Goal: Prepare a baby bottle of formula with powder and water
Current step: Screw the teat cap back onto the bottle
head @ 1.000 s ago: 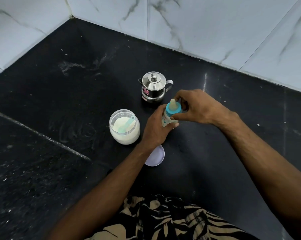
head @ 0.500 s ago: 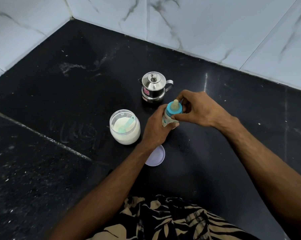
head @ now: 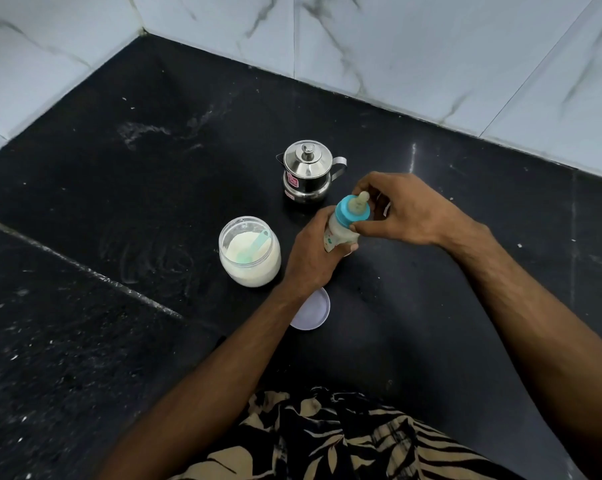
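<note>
A small baby bottle (head: pixel 337 233) with milky contents is held just above the black counter, a little tilted. My left hand (head: pixel 311 254) grips its body from the left. My right hand (head: pixel 407 213) pinches the blue collar (head: pixel 348 211) under the pale teat (head: pixel 361 199), thumb in front and fingers behind. An open jar of white formula powder (head: pixel 249 252) with a teal scoop (head: pixel 254 247) lying in it stands to the left. A lidded steel water pot (head: pixel 308 171) stands behind the bottle.
The jar's white lid (head: pixel 311 313) lies flat on the counter under my left wrist. The black stone counter (head: pixel 119 202) meets white marbled wall tiles (head: pixel 396 46) at the back and left. My patterned clothing (head: pixel 327 438) fills the bottom edge.
My right hand has shifted its fingers round the blue collar, and the bottle top has tipped slightly toward the right. The left hand keeps its grip in place.
</note>
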